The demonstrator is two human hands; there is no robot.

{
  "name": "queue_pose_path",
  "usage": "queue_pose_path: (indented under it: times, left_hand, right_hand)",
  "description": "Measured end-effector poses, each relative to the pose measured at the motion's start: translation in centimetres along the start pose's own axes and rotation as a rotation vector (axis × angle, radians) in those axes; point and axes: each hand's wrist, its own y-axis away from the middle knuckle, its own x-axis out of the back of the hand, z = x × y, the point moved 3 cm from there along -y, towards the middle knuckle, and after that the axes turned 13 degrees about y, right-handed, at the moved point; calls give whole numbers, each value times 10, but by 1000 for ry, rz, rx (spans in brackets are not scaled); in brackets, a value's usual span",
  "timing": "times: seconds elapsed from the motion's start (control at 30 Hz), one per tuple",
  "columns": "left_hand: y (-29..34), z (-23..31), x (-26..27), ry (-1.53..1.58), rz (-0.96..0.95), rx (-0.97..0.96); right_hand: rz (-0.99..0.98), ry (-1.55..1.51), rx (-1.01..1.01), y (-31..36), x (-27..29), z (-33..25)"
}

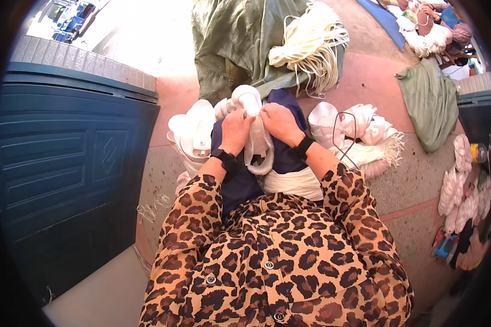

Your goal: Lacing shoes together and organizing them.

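A white shoe (259,143) rests upright between my knees, its toe pointing away from me and its opening toward me. My left hand (236,131) is closed at the left side of its upper, thumb and forefinger pinched together. On the other side my right hand (281,125) pinches at the same spot, the fingertips of both hands almost meeting over the shoe's throat. Whether a lace lies between the fingertips is too small to tell. A thick bundle of flat cream laces (313,49) lies on a green sack beyond the shoe.
More white shoes (199,128) are heaped at my left. To the right, white shoes (365,125) lie with cream laces and a dark wire loop (345,136). A dark blue panelled door (54,163) stands at the left. A green cloth (431,103) and further shoes (458,191) lie at the right.
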Motion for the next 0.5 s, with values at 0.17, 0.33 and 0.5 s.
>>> queue_pose_path:
  times: [0.17,0.33,0.5]
  left_hand:
    - [-1,0,0,5,9,-20]
    - [0,0,1,36,17,-62]
    - [1,3,1,46,6,-47]
  right_hand:
    - [-13,52,81,-7,1,-6]
    - [-148,122,38,-17,-1,-7]
    - [-113,71,-4,-15,-3,-4]
